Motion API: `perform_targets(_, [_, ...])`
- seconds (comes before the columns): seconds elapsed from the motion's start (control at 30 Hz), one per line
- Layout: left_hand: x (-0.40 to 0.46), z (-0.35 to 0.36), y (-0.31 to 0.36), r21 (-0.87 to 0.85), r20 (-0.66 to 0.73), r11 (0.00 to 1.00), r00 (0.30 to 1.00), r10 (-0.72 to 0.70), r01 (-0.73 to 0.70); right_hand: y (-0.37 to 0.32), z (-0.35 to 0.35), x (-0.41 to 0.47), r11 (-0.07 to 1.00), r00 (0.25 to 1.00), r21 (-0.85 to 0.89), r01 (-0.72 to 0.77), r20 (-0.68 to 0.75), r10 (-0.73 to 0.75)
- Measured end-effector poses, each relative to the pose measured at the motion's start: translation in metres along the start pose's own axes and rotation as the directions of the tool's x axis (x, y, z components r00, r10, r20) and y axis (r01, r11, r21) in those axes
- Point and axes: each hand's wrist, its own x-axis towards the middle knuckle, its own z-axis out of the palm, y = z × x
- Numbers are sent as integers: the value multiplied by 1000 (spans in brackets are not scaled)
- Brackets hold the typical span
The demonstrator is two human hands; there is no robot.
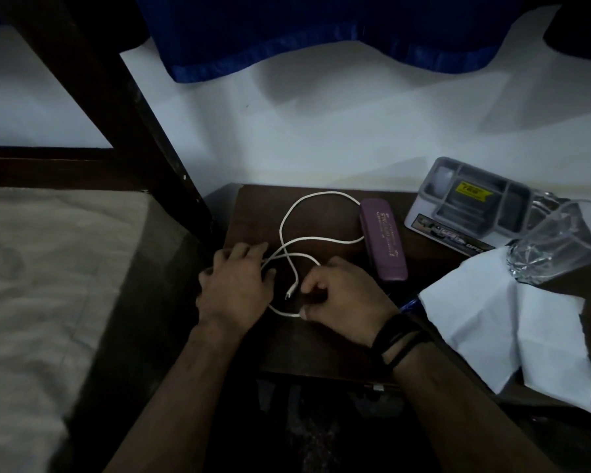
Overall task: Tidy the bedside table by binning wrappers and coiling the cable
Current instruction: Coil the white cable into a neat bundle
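A white cable (289, 213) lies in loose loops on the dark wooden bedside table (253, 206). My left hand (234, 285) rests flat on the table at the left edge, its fingertips touching the cable where the loops cross. My right hand (342, 295) has its fingers curled and pinches the cable near its lower bend. The cable's plug end (289, 295) lies free between the two hands.
A purple case (382, 238) lies right of the cable. Behind it stands a grey compartment box (471, 199). A clear glass (553, 240) stands on white paper (512, 322) at the right. A bed (48, 268) and dark bedpost (123, 124) lie left.
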Motion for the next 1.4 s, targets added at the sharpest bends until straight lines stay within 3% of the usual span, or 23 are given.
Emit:
perform_targets(0.1, [0,-1,3,-4,-14,1000,1000,-12,12,-1,2,-3,993,991,-111,-32,128,46])
perform_targets(0.27, [1,2,1,-40,-32,999,999,-4,3,0,10,1,995,995,-80,-58,79,64])
perform_targets(0.4, [3,-5,-1,-426,-120,905,992,-35,-20,2,14,2,995,998,-79,-58,-39,55])
perform_targets(0.53, [-4,-21,11,-783,38,621,999,-12,37,1,17,3,994,993,-107,-33,-117,20])
perform_targets(0.67, [-7,-23,17,-811,318,526,948,28,256,-1,19,4,990,991,-138,-13,-137,-6])
perform_targets(0.73, [-5,-18,13,-773,341,583,939,51,249,-2,19,5,988,988,-154,-7,-151,-17])
perform_targets(0.9, [-1,-9,5,-486,277,867,960,30,113,-6,20,4,989,976,-147,-12,-215,-20])
perform_targets(1.03, [2,-6,-2,-336,251,941,967,41,48,-6,15,4,997,984,-68,26,-173,-37])
perform_targets(1.13, [3,-8,-4,-318,114,946,993,-25,60,-3,6,2,1000,990,25,19,-139,-15])
perform_targets(1.23, [5,-14,-9,-460,-124,882,975,-183,107,4,1,-1,998,987,65,-4,-159,15])
perform_targets(1.33, [7,-19,-12,-650,-373,758,891,-260,-51,10,0,1,992,977,122,-23,-210,48])
perform_targets(1.4, [6,-22,-8,-769,-445,613,842,-305,-183,15,0,5,976,956,218,-18,-283,81])
